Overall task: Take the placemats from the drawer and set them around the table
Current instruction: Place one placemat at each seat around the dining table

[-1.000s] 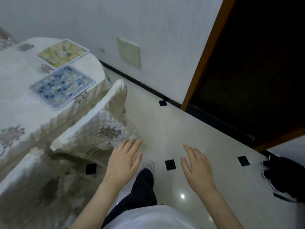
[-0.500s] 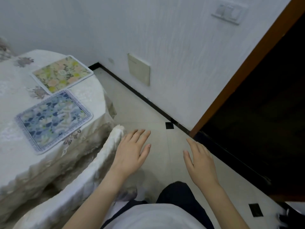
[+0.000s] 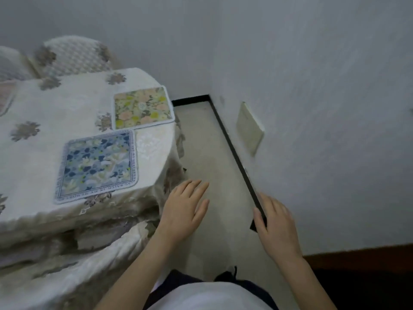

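Two floral placemats lie flat on the table, which has a white embroidered cloth. The blue placemat is nearer me, by the table's front edge. The yellow-and-pink placemat sits just beyond it at the table's right corner. A sliver of a third, pinkish mat shows at the left edge. My left hand hovers with fingers straight, just right of the table's corner, holding nothing. My right hand hangs over the floor near the wall, fingers relaxed and empty. No drawer is in view.
A covered chair stands tucked under the table in front of me, and another chair back rises behind the table. A narrow strip of floor runs between table and white wall with a cream wall panel. A dark doorway lies at bottom right.
My view has swung left, away from the doorway toward the table, so the placemats now sit closer to centre. Both hands stay empty and spread in front of me.
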A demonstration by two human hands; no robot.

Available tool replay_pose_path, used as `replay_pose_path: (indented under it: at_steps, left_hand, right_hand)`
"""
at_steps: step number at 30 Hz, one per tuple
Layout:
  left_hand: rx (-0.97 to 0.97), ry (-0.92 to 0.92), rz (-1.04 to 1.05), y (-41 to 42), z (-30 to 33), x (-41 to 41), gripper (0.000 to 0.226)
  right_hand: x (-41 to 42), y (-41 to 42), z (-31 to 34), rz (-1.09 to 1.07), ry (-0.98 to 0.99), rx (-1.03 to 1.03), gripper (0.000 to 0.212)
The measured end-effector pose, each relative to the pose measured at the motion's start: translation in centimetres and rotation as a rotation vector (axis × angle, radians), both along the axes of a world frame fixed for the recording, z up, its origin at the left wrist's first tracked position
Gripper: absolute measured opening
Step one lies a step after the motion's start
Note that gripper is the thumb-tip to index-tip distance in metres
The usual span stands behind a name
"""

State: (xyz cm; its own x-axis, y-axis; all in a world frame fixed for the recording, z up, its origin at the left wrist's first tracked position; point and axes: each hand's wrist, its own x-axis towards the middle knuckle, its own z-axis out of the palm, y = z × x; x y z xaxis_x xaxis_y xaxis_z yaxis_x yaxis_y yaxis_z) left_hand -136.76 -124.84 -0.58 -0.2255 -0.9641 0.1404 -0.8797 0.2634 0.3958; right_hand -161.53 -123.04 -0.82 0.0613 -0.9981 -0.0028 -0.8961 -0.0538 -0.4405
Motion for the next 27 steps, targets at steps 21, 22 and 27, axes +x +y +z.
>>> replay_pose_path:
  at_steps: [21,22,27]
  left_hand:
    - [0.035,-0.03,0.383,-26.4,-2.7,3.6,0.051]
    - [0.013,-0.029,0.388,-28.3,-2.1,4.2,0.049]
    - [-0.009,-0.041,0.403,-36.3,-1.0,7.0,0.047]
  right_hand:
    - [4.4,-36.1,-2.7,0.375,-0.021,-0.036,0.044]
    - [5.1,-38.1,-2.5,0.379,-0.021,-0.046,0.045]
    - [8.1,-46.6,-1.2,0.406,-0.043,-0.071,0.045]
